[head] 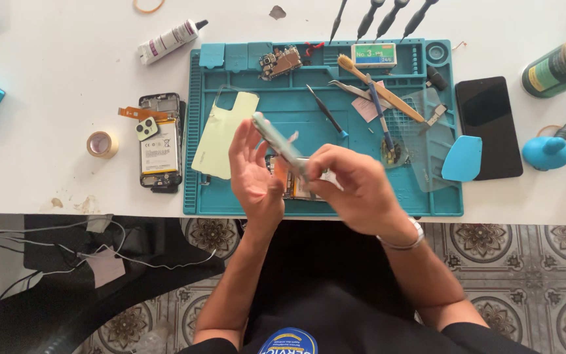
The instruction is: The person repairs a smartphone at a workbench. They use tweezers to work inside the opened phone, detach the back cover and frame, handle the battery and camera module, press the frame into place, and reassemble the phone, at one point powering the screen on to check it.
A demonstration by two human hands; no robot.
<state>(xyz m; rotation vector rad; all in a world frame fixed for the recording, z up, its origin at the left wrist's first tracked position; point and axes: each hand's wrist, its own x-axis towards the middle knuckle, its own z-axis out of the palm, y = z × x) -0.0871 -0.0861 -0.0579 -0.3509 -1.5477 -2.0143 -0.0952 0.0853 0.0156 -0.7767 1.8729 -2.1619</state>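
A pale green phone back cover [276, 139], seen edge-on and blurred, is pinched at its lower end by the right hand [352, 187] above the teal repair mat [283, 196]. The left hand [253, 167] stands open beside it, fingers spread and loosely curled, palm toward the cover. Both hands hide most of an opened phone [296, 187] on the mat. Tweezers [352, 90] lie further back; a dismantled phone [160, 141] sits left of the mat.
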